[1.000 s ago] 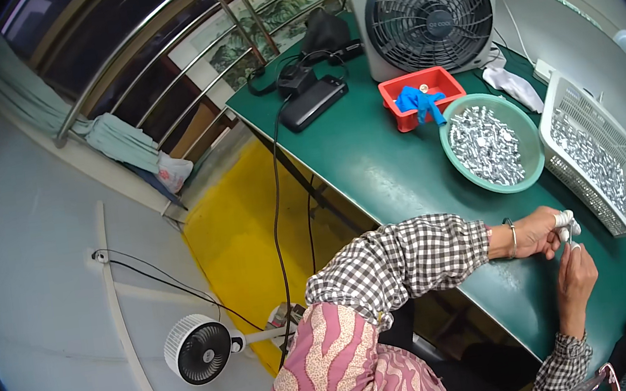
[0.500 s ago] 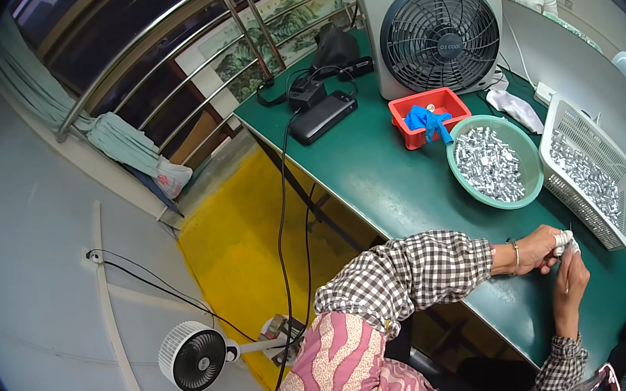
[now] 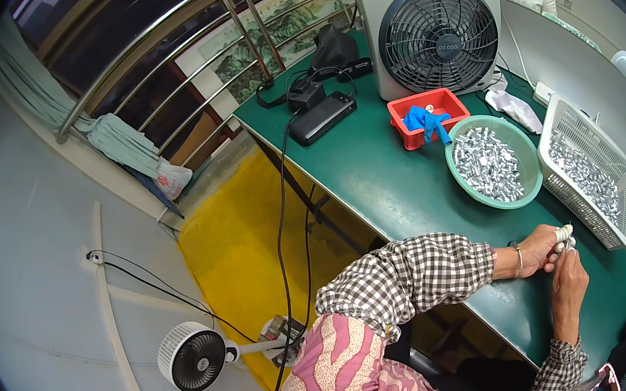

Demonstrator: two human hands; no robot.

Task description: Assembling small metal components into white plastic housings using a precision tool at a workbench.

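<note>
Over the table's right part, my left hand [image 3: 539, 251] and my right hand [image 3: 571, 278] meet at the fingertips. White wraps cover some of the fingers. Both hands are closed in a pinch; what they hold is too small and too covered to name. A thin dark point sticks up just beyond the fingertips. Beyond my hands, a round light-green basin [image 3: 535, 182] holds a heap of small silvery metal parts [image 3: 487, 165]. To its right, a white slatted plastic basket [image 3: 605, 231] contains more such metal parts [image 3: 586, 176].
A red tray [image 3: 451, 98] with a blue cloth or glove [image 3: 426, 121] stands behind the basin, before a big box fan [image 3: 440, 38]. A white cloth [image 3: 515, 110] lies beside it. A black power bank [image 3: 324, 117] with cables is at the far left. A small white fan [image 3: 192, 356] stands lower left.
My right hand has shifted slightly up and left, its fingers now more bent against the left fingertips. The left hand stays nearly in place.
</note>
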